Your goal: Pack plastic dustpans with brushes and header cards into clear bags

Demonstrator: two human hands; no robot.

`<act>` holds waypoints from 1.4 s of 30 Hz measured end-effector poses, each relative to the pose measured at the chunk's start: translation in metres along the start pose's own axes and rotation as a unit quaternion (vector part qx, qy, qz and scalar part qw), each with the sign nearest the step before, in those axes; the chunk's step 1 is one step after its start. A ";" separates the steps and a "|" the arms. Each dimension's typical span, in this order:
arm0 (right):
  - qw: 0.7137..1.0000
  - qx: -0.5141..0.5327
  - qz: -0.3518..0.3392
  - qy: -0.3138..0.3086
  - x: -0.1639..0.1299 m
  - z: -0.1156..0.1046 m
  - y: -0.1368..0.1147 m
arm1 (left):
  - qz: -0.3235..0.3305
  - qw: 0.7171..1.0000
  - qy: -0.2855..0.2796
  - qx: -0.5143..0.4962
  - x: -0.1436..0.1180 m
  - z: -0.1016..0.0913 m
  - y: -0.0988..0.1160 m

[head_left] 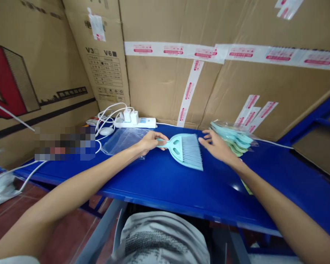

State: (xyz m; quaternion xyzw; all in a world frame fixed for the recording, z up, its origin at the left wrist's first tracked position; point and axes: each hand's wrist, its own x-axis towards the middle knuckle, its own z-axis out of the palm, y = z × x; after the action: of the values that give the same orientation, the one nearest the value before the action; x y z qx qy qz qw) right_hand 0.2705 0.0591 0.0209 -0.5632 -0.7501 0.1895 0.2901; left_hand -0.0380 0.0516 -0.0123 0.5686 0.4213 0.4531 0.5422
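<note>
A light-blue hand brush (178, 148) with pale bristles is held just over the blue table, its bristles pointing right. My left hand (151, 142) grips the brush by its short handle. Near the bristle ends, my right hand (216, 145) has its fingers apart and holds nothing. Just beyond that hand lies a stack of light-blue and green plastic pieces (232, 135), partly in clear wrapping; the hand and wrist hide some of it. A flat clear plastic bag (121, 141) lies on the table to the left of my left hand.
A white power strip (136, 122) with plugs and tangled white cables stands at the back of the blue table (159, 183). Large taped cardboard boxes (165, 88) rise behind it. A yellow-green piece (247, 187) lies under my right forearm.
</note>
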 end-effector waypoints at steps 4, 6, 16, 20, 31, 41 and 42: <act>0.976 0.179 0.092 -0.081 -0.002 -0.011 -0.011 | 0.038 0.998 0.029 0.037 -0.001 0.000 0.001; 0.986 0.115 0.097 -0.078 -0.004 -0.030 -0.017 | 0.056 0.996 0.049 0.052 -0.001 0.000 0.001; 0.918 -0.245 0.262 -0.169 -0.027 -0.156 0.040 | 0.204 0.871 -0.072 0.442 -0.026 0.017 0.017; 0.908 -0.202 0.266 -0.252 -0.015 -0.141 0.067 | 0.318 0.793 -0.065 0.516 -0.025 0.017 0.018; 0.915 -0.107 0.213 -0.326 -0.011 -0.146 0.082 | 0.284 0.817 -0.077 0.497 -0.015 0.005 0.018; 0.969 0.208 -0.044 -0.128 -0.017 -0.124 0.026 | 0.250 0.805 -0.097 0.529 0.000 -0.002 -0.003; 0.958 0.263 -0.041 -0.102 -0.013 -0.108 0.021 | 0.250 0.803 -0.097 0.533 -0.001 -0.001 -0.002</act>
State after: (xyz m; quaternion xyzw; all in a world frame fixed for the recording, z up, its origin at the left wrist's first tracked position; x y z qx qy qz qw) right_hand 0.3589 0.0479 0.0875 -0.4135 -0.7215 0.4250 0.3575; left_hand -0.0392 0.0512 -0.0145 0.8945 0.3847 0.2196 0.0601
